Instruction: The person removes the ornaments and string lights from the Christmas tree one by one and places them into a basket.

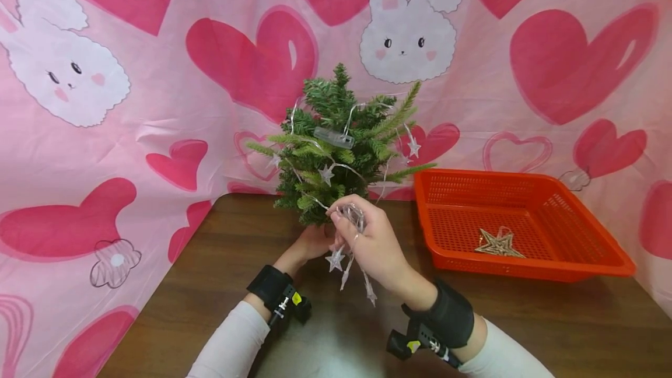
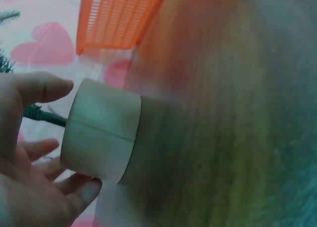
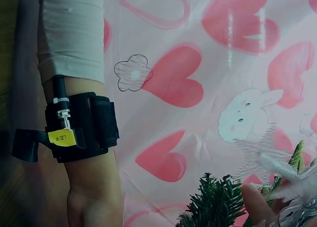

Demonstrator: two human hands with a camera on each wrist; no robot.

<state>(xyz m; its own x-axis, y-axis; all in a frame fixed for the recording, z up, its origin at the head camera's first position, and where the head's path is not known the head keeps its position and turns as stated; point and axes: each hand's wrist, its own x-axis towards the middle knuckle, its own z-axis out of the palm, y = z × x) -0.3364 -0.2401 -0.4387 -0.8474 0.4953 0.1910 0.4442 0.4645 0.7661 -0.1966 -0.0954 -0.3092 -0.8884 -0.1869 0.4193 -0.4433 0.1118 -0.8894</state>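
Note:
A small artificial Christmas tree stands on the brown table, with star string lights draped over its branches. A clear battery box lies among the front branches. My right hand pinches the bunched rest of the string lights before the lower branches; several clear stars dangle below. A wire runs from the bunch to the tree. My left hand curls around the tree's pale round base, thumb on one side and fingers on the other. In the head view, the right hand partly hides that base.
An orange plastic basket sits on the table to the right of the tree. Inside it lies a gold glitter star. Behind the table hangs a pink cloth with hearts and rabbits.

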